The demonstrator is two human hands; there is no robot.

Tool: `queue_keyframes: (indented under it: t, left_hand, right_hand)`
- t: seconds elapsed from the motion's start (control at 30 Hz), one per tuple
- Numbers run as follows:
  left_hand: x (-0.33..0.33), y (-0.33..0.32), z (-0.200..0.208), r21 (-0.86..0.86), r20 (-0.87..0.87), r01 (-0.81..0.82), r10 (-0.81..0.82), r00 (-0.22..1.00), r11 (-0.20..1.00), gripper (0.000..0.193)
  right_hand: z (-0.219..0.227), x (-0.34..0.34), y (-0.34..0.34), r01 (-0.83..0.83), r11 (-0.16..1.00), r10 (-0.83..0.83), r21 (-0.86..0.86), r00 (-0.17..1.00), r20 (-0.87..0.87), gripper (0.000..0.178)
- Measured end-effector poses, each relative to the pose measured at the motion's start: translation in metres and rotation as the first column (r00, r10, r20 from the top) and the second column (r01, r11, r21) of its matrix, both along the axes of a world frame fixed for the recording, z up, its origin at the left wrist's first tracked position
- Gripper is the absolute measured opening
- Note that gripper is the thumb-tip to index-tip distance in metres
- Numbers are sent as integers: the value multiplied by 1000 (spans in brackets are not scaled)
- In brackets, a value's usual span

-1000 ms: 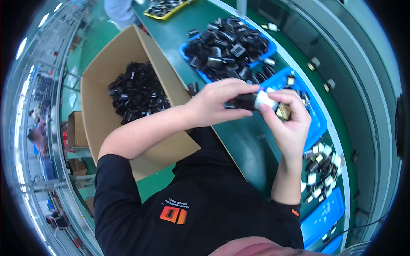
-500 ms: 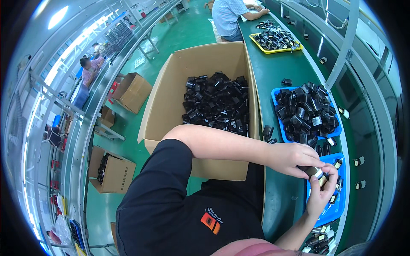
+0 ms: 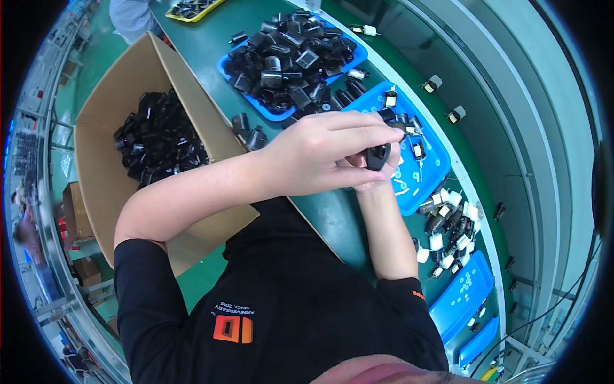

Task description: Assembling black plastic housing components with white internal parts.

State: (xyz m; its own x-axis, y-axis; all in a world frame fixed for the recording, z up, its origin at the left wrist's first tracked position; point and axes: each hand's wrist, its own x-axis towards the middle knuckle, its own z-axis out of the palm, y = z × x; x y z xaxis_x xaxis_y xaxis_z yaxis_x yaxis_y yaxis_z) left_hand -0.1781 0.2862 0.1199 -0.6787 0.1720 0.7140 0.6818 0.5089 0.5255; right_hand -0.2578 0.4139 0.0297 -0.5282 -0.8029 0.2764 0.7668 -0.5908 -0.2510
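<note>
Thumb and fingers of the left hand (image 3: 320, 152) pinch a black part (image 3: 378, 157) between both hands, near the blue tray (image 3: 440, 168); the right hand (image 3: 394, 159) is mostly hidden, its grip impossible to tell. Holding the part square and steady should serve best. Half a second ago something pale showed there; now only black.

The held part (image 3: 378, 157) is black, the table (image 3: 339, 221) green.

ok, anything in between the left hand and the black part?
Nothing visible: the left hand has the black part between its fingers and thumb. The right hand is just behind, mostly hidden; whether it touches the part can't be told.
</note>
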Motion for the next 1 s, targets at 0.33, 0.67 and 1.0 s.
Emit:
queue_keyframes:
  t: [0.33,0.67,1.0]
  left_hand:
    - [-1,-4,-3,-103,-40,-19,15,999,994,45]
    - [1,-5,-6,-101,-78,-68,60,995,993,45]
    - [0,-6,-10,-76,-62,-53,49,997,996,50]
  right_hand:
    - [-23,-6,-9,70,994,-63,89,995,-83,28]
    - [-15,-2,-10,24,999,-19,44,994,-103,33]
    - [-16,-6,-11,5,999,-8,-36,995,-98,31]
